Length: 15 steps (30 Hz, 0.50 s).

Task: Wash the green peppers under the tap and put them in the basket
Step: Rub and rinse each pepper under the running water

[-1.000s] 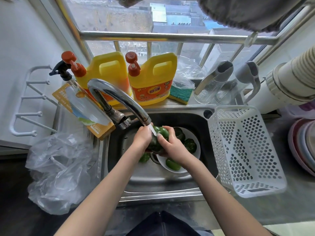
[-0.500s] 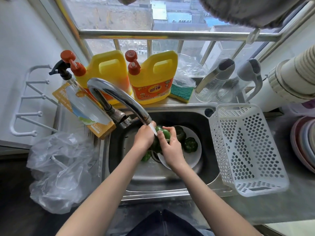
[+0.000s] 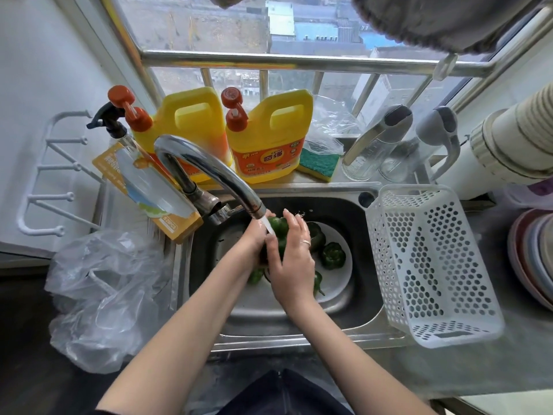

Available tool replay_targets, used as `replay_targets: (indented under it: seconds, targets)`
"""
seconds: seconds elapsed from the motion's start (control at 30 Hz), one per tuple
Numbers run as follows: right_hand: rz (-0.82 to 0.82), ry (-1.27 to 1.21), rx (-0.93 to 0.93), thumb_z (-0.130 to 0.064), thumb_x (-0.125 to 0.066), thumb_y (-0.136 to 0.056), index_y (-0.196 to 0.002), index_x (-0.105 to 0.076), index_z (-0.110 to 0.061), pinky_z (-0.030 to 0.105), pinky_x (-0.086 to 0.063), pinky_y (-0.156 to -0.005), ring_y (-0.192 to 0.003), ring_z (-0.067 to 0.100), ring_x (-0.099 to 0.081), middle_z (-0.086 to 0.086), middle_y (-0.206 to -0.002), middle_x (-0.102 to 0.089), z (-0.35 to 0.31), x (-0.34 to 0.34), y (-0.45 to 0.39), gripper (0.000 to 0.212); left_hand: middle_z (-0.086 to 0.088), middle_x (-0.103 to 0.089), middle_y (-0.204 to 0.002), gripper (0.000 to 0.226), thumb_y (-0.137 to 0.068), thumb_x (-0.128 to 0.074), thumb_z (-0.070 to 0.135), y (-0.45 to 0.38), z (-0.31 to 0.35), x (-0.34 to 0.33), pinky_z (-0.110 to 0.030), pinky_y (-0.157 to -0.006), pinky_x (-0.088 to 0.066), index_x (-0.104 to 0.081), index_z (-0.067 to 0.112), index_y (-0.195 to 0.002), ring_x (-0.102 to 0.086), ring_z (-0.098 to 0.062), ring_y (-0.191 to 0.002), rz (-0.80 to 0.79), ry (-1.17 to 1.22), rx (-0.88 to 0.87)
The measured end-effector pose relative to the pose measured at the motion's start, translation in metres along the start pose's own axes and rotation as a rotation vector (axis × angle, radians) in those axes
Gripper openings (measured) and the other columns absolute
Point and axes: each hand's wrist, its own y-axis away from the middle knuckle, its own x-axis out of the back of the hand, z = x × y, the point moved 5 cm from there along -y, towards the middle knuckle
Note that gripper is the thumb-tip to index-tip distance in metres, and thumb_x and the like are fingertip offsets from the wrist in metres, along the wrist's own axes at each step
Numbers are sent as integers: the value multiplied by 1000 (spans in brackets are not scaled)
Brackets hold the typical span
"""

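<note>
Under the tap (image 3: 209, 172) | both hands clasp one green pepper (image 3: 278, 227) — mostly hidden | basket (image 3: 431, 262) beside

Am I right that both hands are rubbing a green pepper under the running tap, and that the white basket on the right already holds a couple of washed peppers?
Not quite: the head view shows the basket with no peppers in it. The rest holds: the left hand and right hand hold a green pepper under the running tap; other peppers lie in the sink.

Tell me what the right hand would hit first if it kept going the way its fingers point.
The right hand points toward the sink's back wall; probably that, though depth is unclear.
</note>
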Motion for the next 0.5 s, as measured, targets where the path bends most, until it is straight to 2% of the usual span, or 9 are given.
replay_targets:
  seconds: [0.07,0.1,0.13,0.2,0.23,0.3,0.37,0.43,0.5]
  targets:
    - [-11,100,107,-60,-28,-88,-144,-30,-37,37,-48,-84,-130,16,-45,-2,-153,-33,8,10,-6,60,-7,-63,-61,39,-89,-44,44,7,-7,1,-31,-63,-44,-57,16,-67,-57,-23,-66,-63,30,111]
    - [-64,123,186,-61,-33,-86,-142,-28,-42,37,-48,-86,-130,14,-46,-7,-153,-34,13,13,-10,59,-9,-67,-63,42,-86,-46,50,10,-12,4,-33,-64,-46,-62,14,-70,-60,-25,-70,-99,35,179]
    - [-123,113,261,-62,-40,-84,-141,-27,-45,40,-44,-96,-134,12,-42,-12,-152,-34,18,15,-12,61,-11,-70,-67,47,-83,-48,55,14,-17,5,-36,-66,-48,-65,12,-76,-62,-28,-75,-145,33,244]
    - [-170,21,338,-60,-54,-79,-140,-32,-45,48,-27,-112,-140,9,-33,-22,-146,-37,22,16,-15,67,-14,-71,-74,56,-81,-47,60,18,-24,7,-40,-70,-51,-67,8,-83,-63,-30,-79,-247,22,320]
    - [-153,-51,336,-55,-59,-77,-137,-38,-42,47,-27,-113,-138,9,-36,-21,-141,-43,19,15,-17,65,-15,-71,-77,59,-81,-44,61,18,-27,7,-41,-72,-51,-67,7,-85,-62,-30,-80,-279,21,328]
    - [-88,-146,309,-45,-64,-74,-130,-49,-34,36,-38,-107,-124,6,-48,-14,-130,-55,11,14,-20,59,-14,-67,-81,59,-82,-41,64,16,-30,7,-40,-73,-47,-65,10,-89,-60,-30,-80,-303,53,310]
    - [-32,-204,197,-49,-60,-74,-123,-53,-32,25,-44,-95,-108,6,-55,-9,-118,-60,9,10,-20,52,-12,-67,-81,53,-86,-43,60,12,-27,6,-34,-71,-47,-65,12,-91,-61,-27,-79,-269,142,172]
    - [48,-389,-72,-58,-50,-77,-114,-57,-31,26,-47,-82,-96,6,-59,-7,-104,-63,15,8,-22,46,-9,-69,-89,42,-91,-48,50,11,-20,2,-33,-72,-52,-65,13,-101,-65,-24,-85,-224,188,-81]
    - [135,-533,-316,-57,-40,-82,-108,-60,-23,31,-45,-82,-92,9,-60,-6,-97,-64,22,4,-28,48,-4,-69,-101,30,-90,-58,37,17,-12,-3,-30,-76,-53,-63,16,-112,-65,-22,-98,-200,71,-328]
